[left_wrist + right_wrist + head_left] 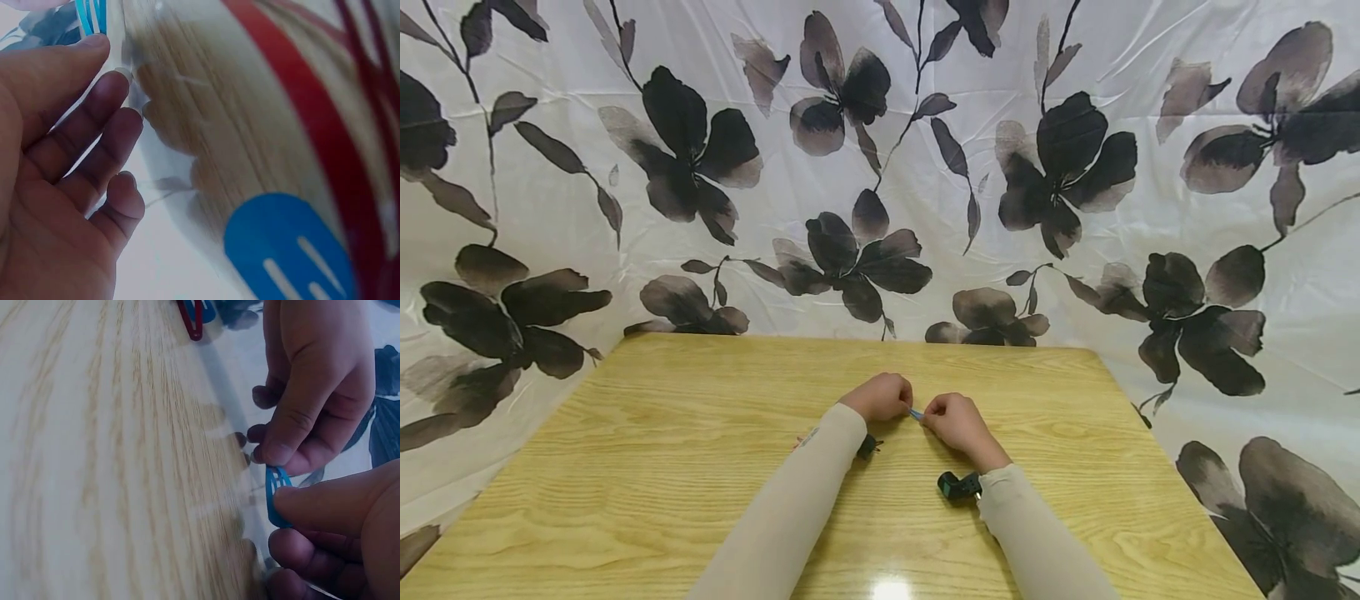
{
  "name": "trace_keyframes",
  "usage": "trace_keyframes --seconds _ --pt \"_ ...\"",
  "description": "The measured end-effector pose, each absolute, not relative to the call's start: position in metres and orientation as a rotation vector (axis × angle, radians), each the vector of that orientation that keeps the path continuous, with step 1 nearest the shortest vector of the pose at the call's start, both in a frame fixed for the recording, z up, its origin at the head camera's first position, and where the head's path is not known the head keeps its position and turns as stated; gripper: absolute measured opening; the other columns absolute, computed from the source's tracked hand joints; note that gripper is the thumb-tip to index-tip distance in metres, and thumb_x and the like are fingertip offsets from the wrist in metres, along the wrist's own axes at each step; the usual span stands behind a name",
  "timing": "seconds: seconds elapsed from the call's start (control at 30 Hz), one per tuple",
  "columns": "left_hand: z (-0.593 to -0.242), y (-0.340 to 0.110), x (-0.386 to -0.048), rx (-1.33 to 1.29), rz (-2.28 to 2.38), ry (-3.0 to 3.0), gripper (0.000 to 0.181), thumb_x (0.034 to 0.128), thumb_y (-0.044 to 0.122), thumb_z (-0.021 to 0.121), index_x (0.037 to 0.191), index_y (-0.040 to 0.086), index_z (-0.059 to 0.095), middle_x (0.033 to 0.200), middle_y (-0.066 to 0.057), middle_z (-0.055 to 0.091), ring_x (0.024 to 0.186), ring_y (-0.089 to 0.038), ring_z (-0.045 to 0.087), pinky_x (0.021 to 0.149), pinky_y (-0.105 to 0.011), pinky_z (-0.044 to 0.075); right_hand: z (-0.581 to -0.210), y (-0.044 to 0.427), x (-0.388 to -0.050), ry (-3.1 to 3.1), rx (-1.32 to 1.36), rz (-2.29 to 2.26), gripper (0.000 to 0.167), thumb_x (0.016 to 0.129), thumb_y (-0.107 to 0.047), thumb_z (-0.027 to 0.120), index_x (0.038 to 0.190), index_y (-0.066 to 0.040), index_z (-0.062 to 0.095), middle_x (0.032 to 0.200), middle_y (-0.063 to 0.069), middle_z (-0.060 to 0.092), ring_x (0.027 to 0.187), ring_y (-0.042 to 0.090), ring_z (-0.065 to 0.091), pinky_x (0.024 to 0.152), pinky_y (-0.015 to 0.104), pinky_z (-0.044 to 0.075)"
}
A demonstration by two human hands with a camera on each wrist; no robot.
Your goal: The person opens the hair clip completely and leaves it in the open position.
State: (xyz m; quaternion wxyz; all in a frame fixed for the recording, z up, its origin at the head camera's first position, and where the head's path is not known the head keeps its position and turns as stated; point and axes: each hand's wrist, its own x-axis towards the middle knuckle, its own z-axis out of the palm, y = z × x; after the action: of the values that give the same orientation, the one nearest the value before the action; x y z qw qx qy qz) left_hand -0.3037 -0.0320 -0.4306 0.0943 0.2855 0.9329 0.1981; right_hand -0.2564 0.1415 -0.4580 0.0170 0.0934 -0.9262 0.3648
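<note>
A small blue snap hair clip [916, 413] with slots is held between my two hands just above the table. My left hand [880, 397] pinches its far end with thumb and fingertips. My right hand [958, 422] pinches the near, wider end; the thumb covers part of the clip [275, 487] in the right wrist view. The left wrist view shows my left hand [69, 150] with its other fingers loosely bent. Lying on the table near that wrist are another blue slotted clip [281, 240] and a red clip [312, 125], mostly hidden by the left sleeve in the head view.
The wooden table [662, 417] reaches to a white curtain [880, 150] with dark flowers at the back and sides. Black wrist cameras sit at the left wrist [868, 447] and right wrist [957, 486], low over the tabletop.
</note>
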Motion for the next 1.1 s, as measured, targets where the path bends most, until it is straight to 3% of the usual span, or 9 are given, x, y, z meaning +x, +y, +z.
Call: trace_keyframes --seconds 0.33,0.6,0.77,1.1 --pt "-0.434 -0.034 -0.303 0.801 0.653 2.765 0.009 0.0962 0.016 0.057 0.089 0.014 0.063 0.085 0.002 0.061 0.074 -0.013 0.052 0.072 -0.028 0.044 -0.458 0.143 -0.257 -2.844 0.218 1.246 0.008 0.088 -0.017 0.07 0.082 -0.012 0.07 0.074 0.0 0.064 0.063 0.014 0.053 0.06 0.028 0.043" --pt "-0.437 -0.038 -0.305 0.827 0.703 2.745 0.01 0.0982 0.02 0.055 0.094 0.014 0.063 0.081 0.002 0.059 0.069 -0.012 0.049 0.067 -0.027 0.042 -0.455 0.145 -0.256 -2.823 0.254 1.356 0.008 0.09 -0.014 0.066 0.085 -0.01 0.07 0.074 0.003 0.064 0.061 0.015 0.054 0.058 0.029 0.043" --pt "-0.432 -0.043 -0.303 0.8 0.757 2.74 0.013 0.0987 0.021 0.055 0.094 0.013 0.064 0.085 0.001 0.061 0.073 -0.014 0.052 0.071 -0.029 0.043 -0.449 0.144 -0.257 -2.819 0.225 1.428 0.008 0.092 -0.015 0.066 0.088 -0.01 0.07 0.078 0.006 0.065 0.061 0.017 0.054 0.058 0.03 0.043" --pt "-0.426 -0.051 -0.298 0.748 0.864 2.716 0.018 0.0999 0.023 0.054 0.096 0.009 0.065 0.085 -0.002 0.061 0.073 -0.013 0.051 0.07 -0.027 0.043 -0.446 0.138 -0.26 -2.749 0.17 1.464 0.008 0.09 -0.02 0.069 0.086 -0.012 0.069 0.08 0.004 0.066 0.062 0.017 0.052 0.059 0.031 0.043"
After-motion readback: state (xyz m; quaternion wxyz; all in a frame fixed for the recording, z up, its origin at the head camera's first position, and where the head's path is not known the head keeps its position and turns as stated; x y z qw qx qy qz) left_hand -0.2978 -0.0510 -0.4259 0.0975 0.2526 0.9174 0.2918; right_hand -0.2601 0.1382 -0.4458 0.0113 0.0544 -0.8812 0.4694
